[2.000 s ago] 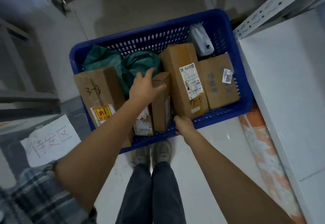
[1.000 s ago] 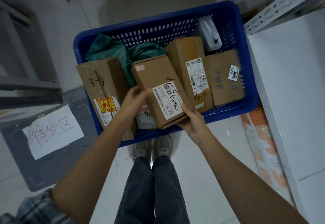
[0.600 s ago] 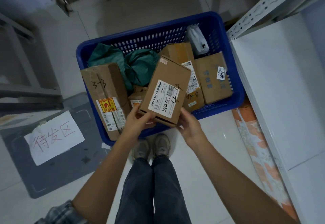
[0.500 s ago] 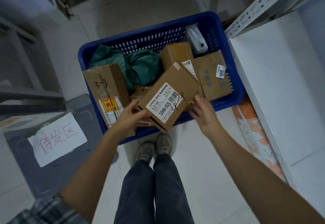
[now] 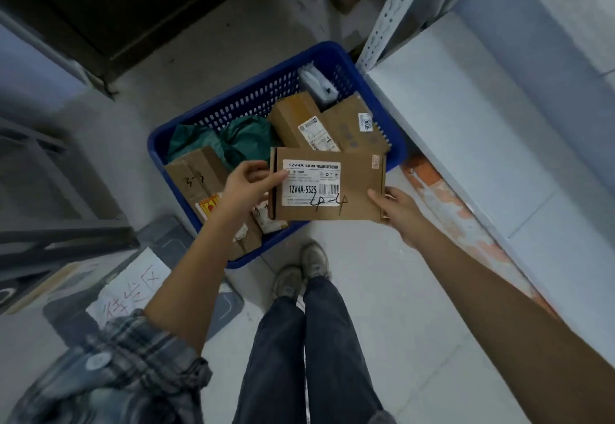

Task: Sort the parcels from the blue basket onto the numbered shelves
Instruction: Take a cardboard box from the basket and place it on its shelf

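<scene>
The scene is dim, with a cool bluish cast. The brightest areas are the pale shelf (image 5: 492, 144) on the right and the floor tiles (image 5: 416, 307), which look evenly lit with no glare. The upper left corner falls into near black. Shadows are soft and faint. The white label (image 5: 311, 182) on the held box (image 5: 327, 187) is sharp enough to read its print. Wide-angle distortion bends the upright shelf post (image 5: 389, 14) and stretches the forearms toward the lower corners. The plaid sleeve (image 5: 109, 373) at the bottom left is smeared and soft, as are the frame's edges.
</scene>
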{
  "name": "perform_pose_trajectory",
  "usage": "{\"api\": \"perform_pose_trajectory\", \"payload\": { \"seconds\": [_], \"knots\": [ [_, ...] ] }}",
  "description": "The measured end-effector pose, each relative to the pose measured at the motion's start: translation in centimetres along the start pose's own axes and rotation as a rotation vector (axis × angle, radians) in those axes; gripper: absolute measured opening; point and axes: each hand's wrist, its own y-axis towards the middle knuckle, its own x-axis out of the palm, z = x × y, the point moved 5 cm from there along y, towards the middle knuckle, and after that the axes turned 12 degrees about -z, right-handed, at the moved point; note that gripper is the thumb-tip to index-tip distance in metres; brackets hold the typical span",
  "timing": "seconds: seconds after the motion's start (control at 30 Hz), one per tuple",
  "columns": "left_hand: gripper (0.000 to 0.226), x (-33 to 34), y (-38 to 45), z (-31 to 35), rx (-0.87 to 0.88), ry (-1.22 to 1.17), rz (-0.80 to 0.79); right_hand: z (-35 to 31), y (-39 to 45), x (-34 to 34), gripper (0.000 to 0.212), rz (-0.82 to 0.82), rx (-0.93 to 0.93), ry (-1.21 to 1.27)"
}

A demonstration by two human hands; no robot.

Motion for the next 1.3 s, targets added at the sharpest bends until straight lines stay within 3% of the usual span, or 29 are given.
{"api": "perform_pose_trajectory", "payload": {
  "seconds": [0.17, 0.37, 0.53, 0.7, 1.03, 1.3],
  "knots": [
    [0.041, 4.3, -3.5, 5.7, 0.037, 0.046, -0.172, -1.3, -8.2, -2.4, 0.04, 0.15, -0.089, 0.219],
    [0.043, 10.1, -7.7, 14.1, 0.12, 0.132, -0.347, -5.3, -19.0, -7.0, 0.039, 0.23, -0.222, 0.215],
    [0.041, 18.6, -11.1, 21.0, 0.251, 0.233, -0.5, -7.2, -29.2, -12.2, 0.039, 0.423, -0.385, 0.294],
    [0.044, 29.8, -16.0, 25.0, 0.316, 0.359, -0.687, -4.9, -39.3, -17.7, 0.045, 0.613, -0.46, 0.374],
    [0.046, 51.0, -26.2, 21.7, 0.36, 0.493, -0.984, 6.7, -55.7, -26.6, 0.049, 0.875, -0.487, 0.497],
    [0.042, 64.1, -32.1, 15.2, 0.36, 0.541, -1.039, 16.4, -64.1, -34.7, 0.052, 1.019, -0.429, 0.452]
  ]
}}
